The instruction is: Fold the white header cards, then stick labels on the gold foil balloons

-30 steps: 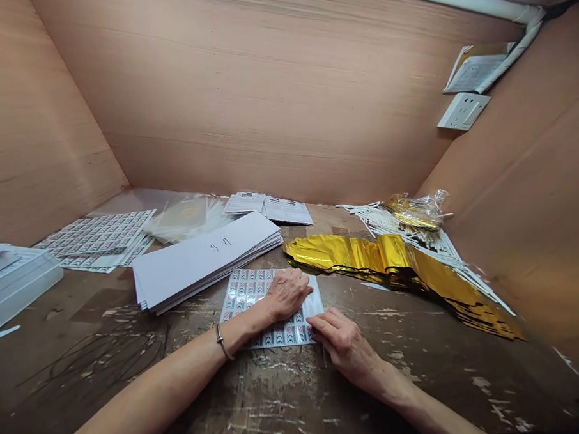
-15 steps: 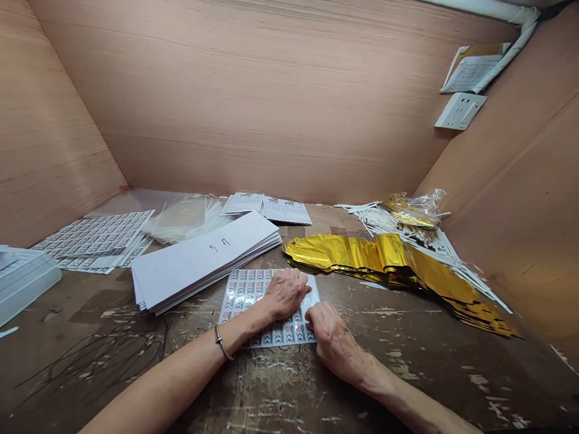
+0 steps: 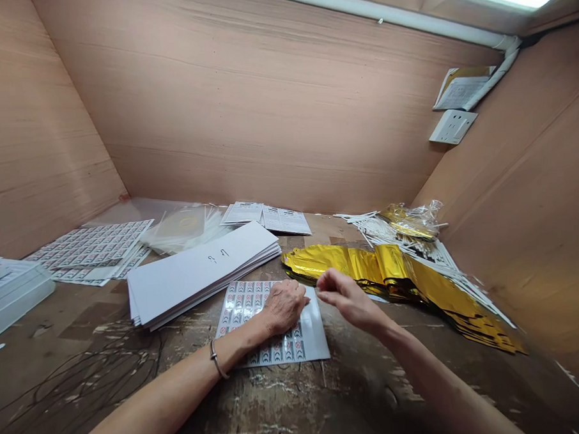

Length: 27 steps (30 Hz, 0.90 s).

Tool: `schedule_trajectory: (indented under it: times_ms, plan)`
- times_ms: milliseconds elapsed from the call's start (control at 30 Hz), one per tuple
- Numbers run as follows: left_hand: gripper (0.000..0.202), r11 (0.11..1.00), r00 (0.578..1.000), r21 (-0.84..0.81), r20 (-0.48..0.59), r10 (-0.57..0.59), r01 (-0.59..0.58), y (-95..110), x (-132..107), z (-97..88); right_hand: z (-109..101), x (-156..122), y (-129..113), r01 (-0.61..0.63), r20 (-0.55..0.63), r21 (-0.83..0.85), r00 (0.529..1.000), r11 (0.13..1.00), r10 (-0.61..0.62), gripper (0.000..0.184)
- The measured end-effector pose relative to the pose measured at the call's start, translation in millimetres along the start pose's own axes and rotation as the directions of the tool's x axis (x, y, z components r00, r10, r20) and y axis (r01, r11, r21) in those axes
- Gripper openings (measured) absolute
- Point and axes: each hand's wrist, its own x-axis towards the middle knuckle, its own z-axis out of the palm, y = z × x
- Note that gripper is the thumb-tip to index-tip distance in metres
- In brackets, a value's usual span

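A sheet of small "CE" warning stickers [image 3: 240, 309] lies on the worn brown tabletop in front of me, with a bare white strip along its right side. My left hand [image 3: 284, 307] rests on top of this sheet, its fingers curled closed; whatever may be between the fingertips is hidden. Raised just beyond the sheet's right edge, my right hand [image 3: 343, 294] is closed in a pinch, and anything in it is too small to make out. Behind the right hand lies a stack of flat gold foil balloons [image 3: 339, 259].
White card strips [image 3: 200, 272] form a stack left of the sheet. More sticker sheets [image 3: 99, 244] and a translucent plastic box [image 3: 19, 293] lie farther left. At the back are printed papers [image 3: 284, 220]; white sticks [image 3: 430, 252] are heaped by the right wall.
My right hand has lifted from the sheet's right side and moved up and away, leaving the white strip bare. The left hand stays on the sheet. The camera has tilted up slightly.
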Motion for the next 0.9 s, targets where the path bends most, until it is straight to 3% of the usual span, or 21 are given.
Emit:
schedule_trajectory:
  times_ms: [167, 233, 300, 367, 433, 467, 533, 700, 900]
  plan:
    - [0.021, 0.995, 0.998, -0.102, -0.059, -0.021, 0.015, -3, -2, 2.4, -5, 68, 14, -0.14, 0.051, 0.203, 0.99, 0.969, 0.132, 0.021]
    - [0.018, 0.954, 0.976, -0.286, -0.159, -0.146, 0.096, -8, -1, 2.8, -5, 88, 18, -0.155, 0.077, 0.276, 0.987, 0.949, 0.139, 0.024]
    - [0.014, 0.813, 0.905, -0.555, -0.235, -0.354, 0.174, -16, 2, 2.2, -5, 101, 19, -0.164, 0.101, 0.354, 0.986, 0.921, 0.137, 0.026]
    - [0.022, 0.599, 0.843, -0.783, -0.2, -0.499, 0.169, -26, 8, 0.8, -4, 106, 19, -0.182, 0.135, 0.424, 0.981, 0.887, 0.136, 0.028]
    - [0.038, 0.414, 0.847, -0.902, -0.12, -0.518, 0.125, -35, 15, -0.9, -4, 107, 17, -0.204, 0.174, 0.472, 0.975, 0.858, 0.136, 0.03]
    - [0.043, 0.357, 0.858, -0.928, -0.099, -0.505, 0.103, -39, 18, -1.9, -4, 107, 16, -0.215, 0.191, 0.488, 0.972, 0.846, 0.136, 0.03]
    - [0.045, 0.329, 0.871, -0.942, -0.11, -0.479, 0.062, -42, 24, -4.1, -5, 105, 15, -0.233, 0.217, 0.513, 0.966, 0.826, 0.138, 0.031]
    - [0.019, 0.439, 0.862, -0.898, -0.202, -0.464, 0.026, -35, 35, -7.4, -6, 102, 21, -0.25, 0.243, 0.552, 0.961, 0.796, 0.133, 0.032]
    - [0.011, 0.152, 0.867, -0.986, -0.02, -0.498, 0.064, -24, 35, -11.3, -7, 97, 24, -0.282, 0.275, 0.578, 0.951, 0.766, 0.143, 0.033]
